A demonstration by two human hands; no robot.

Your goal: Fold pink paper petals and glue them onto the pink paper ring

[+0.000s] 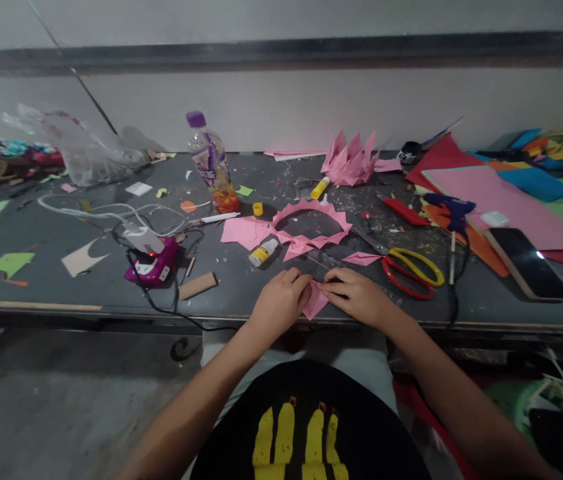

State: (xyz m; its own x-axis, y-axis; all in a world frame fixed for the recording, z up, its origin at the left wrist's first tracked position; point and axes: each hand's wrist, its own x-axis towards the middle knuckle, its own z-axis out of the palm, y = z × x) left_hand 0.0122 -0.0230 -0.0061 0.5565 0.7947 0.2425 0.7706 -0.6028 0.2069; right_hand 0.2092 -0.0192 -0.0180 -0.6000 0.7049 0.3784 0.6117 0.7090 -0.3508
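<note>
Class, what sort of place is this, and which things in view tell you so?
Probably a craft workspace: the table holds red-and-yellow-handled scissors, a glue gun and a folded pink paper ring.

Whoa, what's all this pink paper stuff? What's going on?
The left hand and right hand are holding a small folded pink paper at the near edge of the table. Just beyond is a pointy pink paper ring, with a small bottle close by. Scissors lie off to the right, and a spiky pink paper shape sits farther back.
</note>
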